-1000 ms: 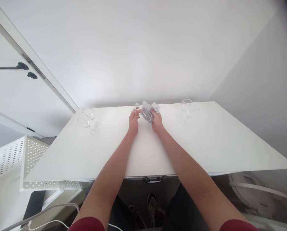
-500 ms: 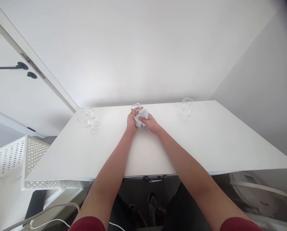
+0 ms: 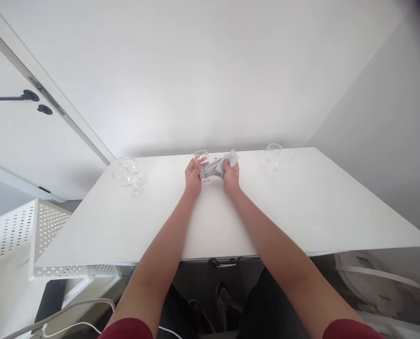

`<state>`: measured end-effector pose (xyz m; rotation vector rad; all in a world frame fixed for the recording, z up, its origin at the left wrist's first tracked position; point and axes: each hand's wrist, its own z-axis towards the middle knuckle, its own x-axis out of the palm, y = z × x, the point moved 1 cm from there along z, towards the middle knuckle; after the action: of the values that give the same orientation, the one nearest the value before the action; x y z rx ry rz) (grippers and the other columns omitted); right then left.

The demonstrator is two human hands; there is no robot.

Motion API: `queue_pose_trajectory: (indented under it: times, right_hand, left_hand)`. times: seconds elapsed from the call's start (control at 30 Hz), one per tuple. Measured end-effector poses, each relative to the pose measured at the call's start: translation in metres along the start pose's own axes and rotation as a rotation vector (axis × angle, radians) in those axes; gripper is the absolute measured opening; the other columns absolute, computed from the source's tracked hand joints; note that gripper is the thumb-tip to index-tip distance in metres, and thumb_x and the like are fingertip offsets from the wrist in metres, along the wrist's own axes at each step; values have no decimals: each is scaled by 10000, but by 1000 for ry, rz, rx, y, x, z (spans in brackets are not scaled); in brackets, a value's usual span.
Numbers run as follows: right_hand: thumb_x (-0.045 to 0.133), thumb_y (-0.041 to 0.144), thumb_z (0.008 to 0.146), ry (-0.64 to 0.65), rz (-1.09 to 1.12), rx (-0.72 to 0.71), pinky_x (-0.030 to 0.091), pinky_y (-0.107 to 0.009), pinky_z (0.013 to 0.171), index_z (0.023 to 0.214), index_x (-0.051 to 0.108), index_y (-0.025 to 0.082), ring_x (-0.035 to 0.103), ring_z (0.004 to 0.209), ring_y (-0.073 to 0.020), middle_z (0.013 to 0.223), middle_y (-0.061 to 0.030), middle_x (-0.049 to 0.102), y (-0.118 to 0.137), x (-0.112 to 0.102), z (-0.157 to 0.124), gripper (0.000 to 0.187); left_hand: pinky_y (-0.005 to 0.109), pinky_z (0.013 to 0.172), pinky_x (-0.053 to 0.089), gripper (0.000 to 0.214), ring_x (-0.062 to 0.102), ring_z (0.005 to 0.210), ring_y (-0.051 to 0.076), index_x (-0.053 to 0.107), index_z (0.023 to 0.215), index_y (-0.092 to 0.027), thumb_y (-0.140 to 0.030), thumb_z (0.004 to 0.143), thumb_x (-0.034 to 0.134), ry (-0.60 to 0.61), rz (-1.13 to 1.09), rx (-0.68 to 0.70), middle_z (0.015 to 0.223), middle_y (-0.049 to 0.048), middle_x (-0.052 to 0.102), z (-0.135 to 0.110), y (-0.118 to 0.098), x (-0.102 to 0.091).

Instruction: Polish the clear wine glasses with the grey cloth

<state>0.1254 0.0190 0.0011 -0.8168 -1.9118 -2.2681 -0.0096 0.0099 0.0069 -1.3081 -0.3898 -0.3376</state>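
Near the back of the white table, my left hand (image 3: 193, 178) is closed round a clear stemmed wine glass (image 3: 201, 156), which is upright with its bowl at my fingers and its foot below. To its right, my right hand (image 3: 231, 176) grips a crumpled pale grey cloth (image 3: 228, 160). One end of the cloth stretches left to the stem, close by my left fingers; whether those fingers also hold it I cannot tell. Farther right on the table stands another stemmed glass (image 3: 273, 153). Two more clear glasses (image 3: 129, 165) stand close together at the left.
The white table (image 3: 283, 212) meets a white wall behind it. Below its front edge is a dark handle (image 3: 224, 262). A white perforated rack (image 3: 51, 226) with cables stands at the lower left, beside a door with a black handle (image 3: 17, 96). A white chair (image 3: 379, 278) is lower right.
My right hand has moved right and away from my left, pulling the cloth out from around the glass. The glass now stands more upright, with its stem and foot showing.
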Motion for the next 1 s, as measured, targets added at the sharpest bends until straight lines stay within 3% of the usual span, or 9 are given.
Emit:
queue_pose_trajectory:
  times: [0.17, 0.27, 0.37, 0.47, 0.57, 0.7, 0.83, 0.93, 1.0]
  right_hand:
    - [503, 596, 965, 46, -24, -152, 542, -320, 917, 1201, 565, 254, 680, 1060, -170, 1190, -72, 717, 17, 3, -10, 420]
    - [577, 575, 925, 94, -69, -70, 533, -293, 874, 1142, 599, 229, 654, 1000, -171, 1104, -56, 701, 12, 6, -13, 409]
    - [604, 407, 894, 142, -148, -40, 520, -280, 841, 1159, 586, 231, 620, 917, -154, 1036, -22, 671, 9, 6, -14, 318]
    - [493, 216, 878, 217, -451, -186, 503, -288, 842, 1183, 604, 250, 600, 879, -156, 1027, -17, 651, 18, 5, -19, 326]
    - [447, 131, 863, 406, -946, -310, 494, -306, 829, 1139, 664, 252, 614, 902, -187, 1111, -50, 636, 28, 11, -33, 371]
    - [478, 156, 903, 655, -1415, -243, 495, -318, 749, 1209, 679, 257, 649, 829, -189, 1321, -92, 564, 23, 24, -51, 380]
    - [478, 213, 964, 727, -1539, -207, 494, -320, 749, 1255, 659, 236, 679, 863, -213, 1282, -117, 596, 18, 28, -57, 343]
    - [476, 209, 967, 782, -1554, -171, 495, -318, 741, 1205, 671, 213, 688, 858, -228, 1133, -114, 658, 18, 25, -56, 307]
    - [474, 203, 961, 802, -1566, -179, 502, -328, 738, 1196, 677, 197, 698, 858, -238, 1160, -128, 671, 20, 24, -56, 311]
  left_hand:
    - [453, 1026, 533, 667, 685, 1191, 313, 673, 1370, -256, -592, 810, 808, 83, 109, 92, 1405, 136, 661, -10, -3, 10]
    - [427, 991, 543, 641, 681, 1182, 304, 666, 1377, -269, -575, 828, 796, 87, 139, 134, 1391, 126, 666, -12, -4, 12]
    - [403, 1021, 526, 588, 667, 1201, 278, 660, 1356, -273, -584, 865, 753, 16, 149, 189, 1391, 121, 656, -10, -4, 9]
    - [376, 1037, 512, 583, 625, 1268, 257, 620, 1360, -291, -580, 870, 747, -106, 181, 218, 1427, 113, 621, -6, -4, 4]
    - [361, 998, 525, 589, 602, 1284, 250, 589, 1369, -308, -548, 862, 768, -168, 225, 210, 1455, 105, 591, -4, -4, -1]
    - [375, 1009, 519, 554, 603, 1271, 255, 593, 1342, -305, -492, 859, 788, -180, 251, 208, 1438, 96, 598, -4, -3, -3]
    - [403, 1058, 493, 559, 609, 1280, 266, 593, 1346, -310, -472, 852, 801, -204, 280, 176, 1455, 93, 598, -4, -2, -2]
    - [416, 1072, 484, 571, 610, 1288, 276, 595, 1346, -298, -485, 848, 804, -161, 289, 153, 1456, 104, 603, -5, -1, -1]
    - [415, 1075, 483, 570, 611, 1291, 278, 601, 1335, -291, -492, 843, 807, -132, 293, 158, 1454, 108, 604, -5, -1, 0]
